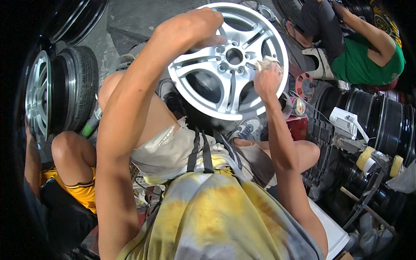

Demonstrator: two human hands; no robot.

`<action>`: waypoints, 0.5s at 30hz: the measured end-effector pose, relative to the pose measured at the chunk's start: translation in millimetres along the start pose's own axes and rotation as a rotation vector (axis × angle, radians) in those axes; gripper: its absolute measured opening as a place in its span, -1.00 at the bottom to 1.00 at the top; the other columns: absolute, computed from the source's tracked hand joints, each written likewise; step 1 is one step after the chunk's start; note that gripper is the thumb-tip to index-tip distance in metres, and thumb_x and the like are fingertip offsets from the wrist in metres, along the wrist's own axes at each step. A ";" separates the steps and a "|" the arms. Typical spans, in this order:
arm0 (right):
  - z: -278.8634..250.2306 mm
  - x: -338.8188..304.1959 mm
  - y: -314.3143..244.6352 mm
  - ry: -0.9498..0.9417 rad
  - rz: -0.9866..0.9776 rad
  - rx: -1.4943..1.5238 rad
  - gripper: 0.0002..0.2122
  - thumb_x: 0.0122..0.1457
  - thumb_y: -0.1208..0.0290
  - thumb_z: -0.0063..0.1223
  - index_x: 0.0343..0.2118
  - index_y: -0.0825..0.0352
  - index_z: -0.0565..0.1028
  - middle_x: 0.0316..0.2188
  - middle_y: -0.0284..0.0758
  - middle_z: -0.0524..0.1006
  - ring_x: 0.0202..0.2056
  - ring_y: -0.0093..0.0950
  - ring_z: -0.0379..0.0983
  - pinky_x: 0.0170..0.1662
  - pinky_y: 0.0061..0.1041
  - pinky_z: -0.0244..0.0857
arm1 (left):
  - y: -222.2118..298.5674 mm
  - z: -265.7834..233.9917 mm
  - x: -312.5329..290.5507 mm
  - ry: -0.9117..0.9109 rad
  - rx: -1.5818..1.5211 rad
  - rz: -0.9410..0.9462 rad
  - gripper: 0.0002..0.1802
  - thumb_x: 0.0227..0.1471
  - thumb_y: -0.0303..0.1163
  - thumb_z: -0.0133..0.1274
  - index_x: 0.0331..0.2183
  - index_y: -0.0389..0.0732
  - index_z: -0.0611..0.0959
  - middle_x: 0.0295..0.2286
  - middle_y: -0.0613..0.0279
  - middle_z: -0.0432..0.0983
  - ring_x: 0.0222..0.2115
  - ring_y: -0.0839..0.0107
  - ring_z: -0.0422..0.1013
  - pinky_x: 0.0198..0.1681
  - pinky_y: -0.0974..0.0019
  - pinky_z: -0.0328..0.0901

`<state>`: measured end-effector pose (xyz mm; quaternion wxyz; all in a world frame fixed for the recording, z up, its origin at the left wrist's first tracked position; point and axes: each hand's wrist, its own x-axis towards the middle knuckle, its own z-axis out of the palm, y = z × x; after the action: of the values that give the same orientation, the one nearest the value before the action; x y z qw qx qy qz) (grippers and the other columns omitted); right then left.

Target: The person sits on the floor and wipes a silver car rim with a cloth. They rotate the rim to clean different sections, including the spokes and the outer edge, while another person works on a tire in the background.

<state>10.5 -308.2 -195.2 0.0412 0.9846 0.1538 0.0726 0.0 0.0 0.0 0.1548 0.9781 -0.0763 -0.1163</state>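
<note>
A bright silver alloy wheel (228, 73); an off-white cloth (266, 64); a shirt (212, 212) blotched yellow and grey like tie-dye; pale beige shorts (171, 149) with black straps (206, 152). One co-worker's shorts (84, 194) are golden yellow with dark trim; another's top (362, 63) is plain green. A tyre (86, 82) is black.

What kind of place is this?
It looks like a wheel workshop, maybe. There's a big silver wheel rim in front of the person, a black tire over on the left, and a row of dark rims on the right.
</note>
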 end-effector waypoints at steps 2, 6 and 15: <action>-16.6 5.6 -12.4 -0.097 -0.103 0.032 -0.58 0.21 0.14 0.14 -0.05 0.43 0.57 -0.09 -0.08 0.43 0.00 -0.14 0.31 0.02 -0.13 0.21 | -0.8 -1.9 3.2 0.006 -0.030 0.062 -0.46 0.05 -0.01 0.24 -0.02 -0.15 0.70 -0.19 -0.10 0.65 -0.22 -0.02 0.61 -0.07 0.04 0.48; -39.4 -11.1 39.1 -0.067 0.242 0.884 -0.59 0.23 0.17 0.17 -0.08 0.46 0.43 -0.14 -0.10 0.43 -0.11 -0.21 0.43 0.02 -0.27 0.31 | 26.2 7.1 8.4 -0.014 -0.119 0.085 -0.46 0.08 0.01 0.20 -0.04 -0.19 0.70 -0.18 -0.14 0.64 -0.18 -0.02 0.58 -0.05 0.03 0.45; -244.6 -61.2 138.6 0.219 0.393 1.846 -0.40 0.34 0.09 -0.11 0.23 0.55 0.30 0.18 0.00 0.40 0.25 -0.17 0.31 0.34 -0.10 0.12 | -2.0 -37.1 -3.2 -0.015 -0.092 0.054 -0.45 0.08 -0.01 0.15 -0.09 -0.27 0.69 -0.17 -0.21 0.61 -0.10 -0.06 0.53 0.01 0.03 0.40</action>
<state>-44.0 -444.2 52.3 -0.7808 0.6243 -0.0149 0.0198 6.5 13.0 34.3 0.2021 0.9666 -0.0982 -0.1231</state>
